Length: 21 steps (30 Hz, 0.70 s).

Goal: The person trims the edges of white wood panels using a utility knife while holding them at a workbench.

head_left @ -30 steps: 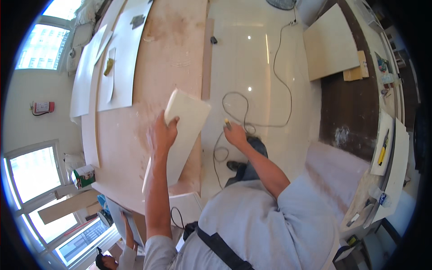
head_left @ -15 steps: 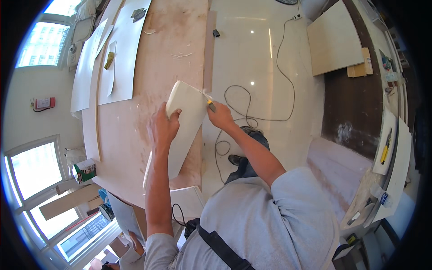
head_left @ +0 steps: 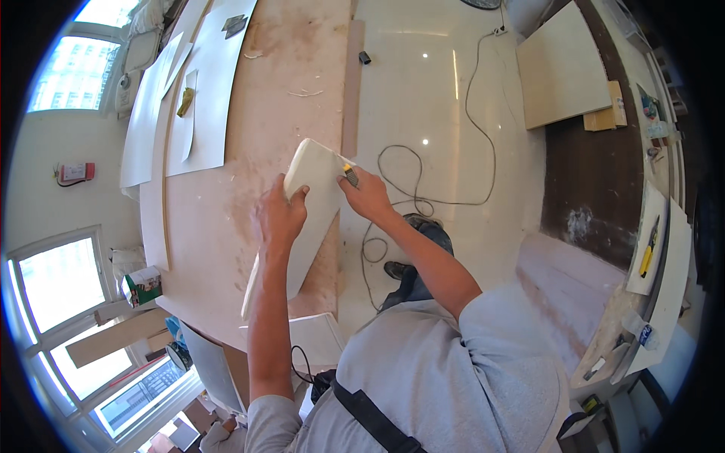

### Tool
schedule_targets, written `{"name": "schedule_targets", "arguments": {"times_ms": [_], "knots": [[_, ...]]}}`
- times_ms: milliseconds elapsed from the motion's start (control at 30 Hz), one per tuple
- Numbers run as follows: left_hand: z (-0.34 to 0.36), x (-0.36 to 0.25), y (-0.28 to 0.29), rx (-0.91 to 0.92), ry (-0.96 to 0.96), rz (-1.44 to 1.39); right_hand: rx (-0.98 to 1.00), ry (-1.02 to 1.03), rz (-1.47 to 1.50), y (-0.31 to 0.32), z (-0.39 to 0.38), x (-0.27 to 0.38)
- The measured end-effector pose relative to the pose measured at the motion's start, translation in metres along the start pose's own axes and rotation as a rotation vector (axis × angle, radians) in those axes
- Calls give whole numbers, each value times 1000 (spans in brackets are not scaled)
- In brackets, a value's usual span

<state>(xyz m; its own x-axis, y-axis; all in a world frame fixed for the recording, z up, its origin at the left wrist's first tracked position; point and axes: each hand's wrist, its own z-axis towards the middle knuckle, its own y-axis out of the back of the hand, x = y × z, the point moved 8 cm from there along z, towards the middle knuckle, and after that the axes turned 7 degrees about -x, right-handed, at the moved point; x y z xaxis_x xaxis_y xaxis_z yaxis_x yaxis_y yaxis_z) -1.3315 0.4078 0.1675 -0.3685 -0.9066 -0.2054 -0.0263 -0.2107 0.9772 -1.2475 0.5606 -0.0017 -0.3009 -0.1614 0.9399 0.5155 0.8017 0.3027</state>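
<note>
A long cream-white board (head_left: 322,198) with a thick rounded edge is held tilted over the near right part of the workbench. My left hand (head_left: 279,215) is closed around its left edge, thumb on the top face. My right hand (head_left: 368,195) grips a yellow and black utility knife (head_left: 350,173) at the board's right edge, close to the far corner. The blade meets the edge there, though its tip is too small to make out clearly. Part of the board's near end lies behind my left forearm.
The brown workbench (head_left: 264,98) carries white sheets (head_left: 208,113), a yellow-green tool (head_left: 185,102) and thin shavings (head_left: 306,93). A cable (head_left: 483,151) loops across the floor. Another utility knife (head_left: 648,253) lies on the right-hand ledge. Another person's sleeve (head_left: 223,439) shows at lower left.
My right hand and the knife have drawn slightly back toward me and left along the board's edge. The board and my left hand have shifted slightly right. The other person's arm has lowered.
</note>
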Motion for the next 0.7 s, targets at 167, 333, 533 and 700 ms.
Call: {"name": "schedule_targets", "arguments": {"times_ms": [167,333,533,700], "knots": [[-4,1,-1,-27,-3,26,127,-79,-179,-7,6,-53],[-4,-1,-2,-11,-12,17,150,-223,-386,8,-18,-141],[-2,-4,2,5,17,4,87,-123,-216,-10,-4,-102],[-5,-4,4,-51,-19,39,209,-65,-353,-35,1,-156]]}}
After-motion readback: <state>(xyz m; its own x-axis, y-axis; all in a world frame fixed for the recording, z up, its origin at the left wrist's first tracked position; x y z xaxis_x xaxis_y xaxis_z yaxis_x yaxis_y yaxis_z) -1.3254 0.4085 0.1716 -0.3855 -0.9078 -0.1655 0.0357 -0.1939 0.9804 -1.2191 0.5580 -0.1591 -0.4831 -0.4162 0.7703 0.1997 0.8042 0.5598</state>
